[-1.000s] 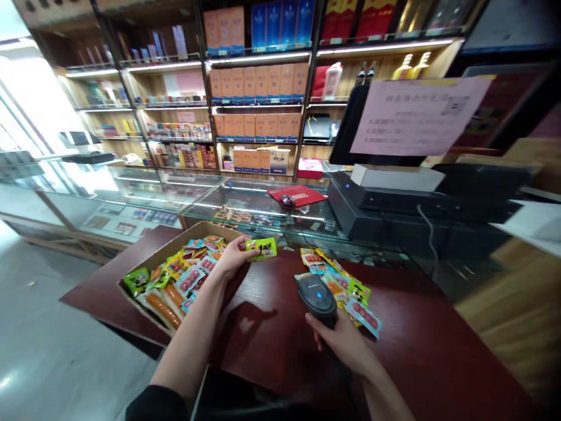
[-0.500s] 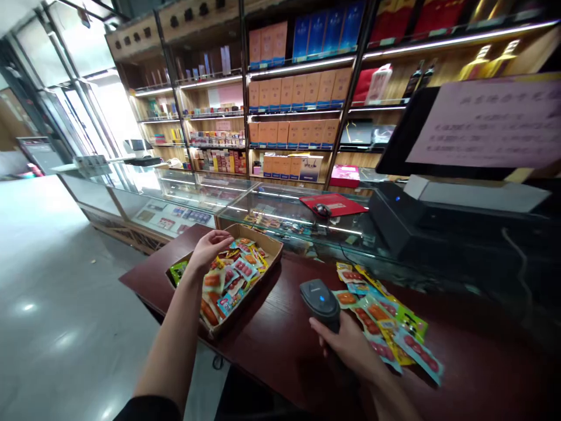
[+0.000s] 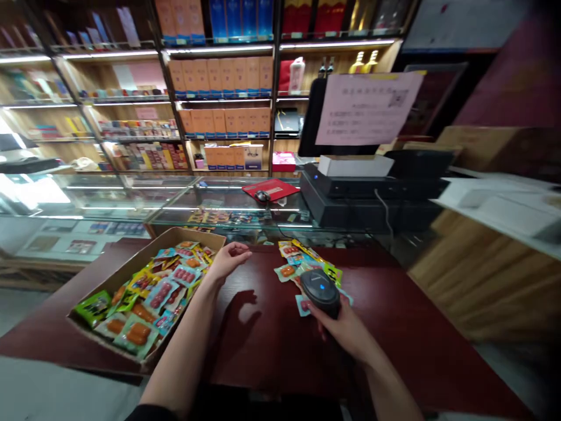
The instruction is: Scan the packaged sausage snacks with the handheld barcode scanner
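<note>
The left hand [image 3: 230, 261] is open and empty, its fingers loosely curved in the air just beside the right edge of an open cardboard box [image 3: 188, 237]. The right hand [image 3: 339, 330] is closed around a black handheld barcode scanner [image 3: 319, 292], with a small blue light showing on top. The scanner sits over a loose pile of snack packets [image 3: 291, 261], though any contact with them cannot be told.

The box is packed with similar sausage packets [image 3: 160, 295] and has a green packet [image 3: 93, 308] at its near corner. A bare stretch of dark red wooden counter [image 3: 267, 345] leaves open room between the box and the pile.

Farther off, a glass display counter [image 3: 175, 202] carries a red mat [image 3: 276, 187] and a computer mouse [image 3: 262, 196]. Beside it stands a black till terminal [image 3: 346, 199]. Above hangs a pink paper notice [image 3: 368, 108] with a QR code [image 3: 398, 98], its print too small to read, as are the packet labels. Shelves of boxes [image 3: 221, 76] fill the back.
</note>
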`<action>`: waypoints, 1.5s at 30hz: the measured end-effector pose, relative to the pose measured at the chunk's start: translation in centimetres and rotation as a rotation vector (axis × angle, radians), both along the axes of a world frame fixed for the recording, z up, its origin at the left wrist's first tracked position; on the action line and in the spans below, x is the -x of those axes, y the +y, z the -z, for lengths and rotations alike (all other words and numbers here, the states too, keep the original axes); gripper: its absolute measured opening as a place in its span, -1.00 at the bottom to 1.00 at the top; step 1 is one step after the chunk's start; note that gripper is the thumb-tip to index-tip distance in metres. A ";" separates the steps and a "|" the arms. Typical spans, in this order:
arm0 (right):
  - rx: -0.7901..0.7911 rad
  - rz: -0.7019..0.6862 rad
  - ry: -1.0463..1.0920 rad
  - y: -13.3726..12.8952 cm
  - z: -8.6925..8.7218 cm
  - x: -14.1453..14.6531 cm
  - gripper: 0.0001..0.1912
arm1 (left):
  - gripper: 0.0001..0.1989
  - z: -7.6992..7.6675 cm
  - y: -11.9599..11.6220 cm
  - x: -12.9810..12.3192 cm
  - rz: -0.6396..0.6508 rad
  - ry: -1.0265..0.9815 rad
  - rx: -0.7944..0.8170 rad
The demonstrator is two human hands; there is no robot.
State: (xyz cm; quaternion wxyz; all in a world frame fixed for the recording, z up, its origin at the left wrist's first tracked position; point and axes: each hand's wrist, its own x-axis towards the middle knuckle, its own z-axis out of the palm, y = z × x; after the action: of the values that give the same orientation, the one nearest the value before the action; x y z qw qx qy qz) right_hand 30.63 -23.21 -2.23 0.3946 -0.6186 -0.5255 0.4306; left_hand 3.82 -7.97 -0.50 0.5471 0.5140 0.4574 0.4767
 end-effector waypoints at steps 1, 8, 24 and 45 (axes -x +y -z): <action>-0.005 0.024 -0.002 -0.4 -0.1 -0.8 -0.63 | -0.56 0.4 0.2 -1.3 0.032 0.004 0.003; 0.009 0.266 0.027 -3.7 0.9 -5.7 -0.62 | -0.59 2.6 0.3 -9.8 0.284 0.046 -0.018; 0.027 0.372 0.047 -7.4 1.8 -10.1 -0.67 | -0.57 5.6 -4.8 -23.2 0.705 1.080 -0.885; 0.010 0.225 0.066 -5.0 1.2 -6.8 -0.69 | -0.60 3.2 2.6 -14.6 0.370 0.041 0.038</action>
State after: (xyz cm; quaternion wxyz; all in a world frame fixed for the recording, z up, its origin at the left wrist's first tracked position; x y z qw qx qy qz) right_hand 37.45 -28.25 -3.46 0.4544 -0.6613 -0.4374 0.4062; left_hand 18.38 -5.36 -3.72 0.6256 0.5885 0.3750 0.3489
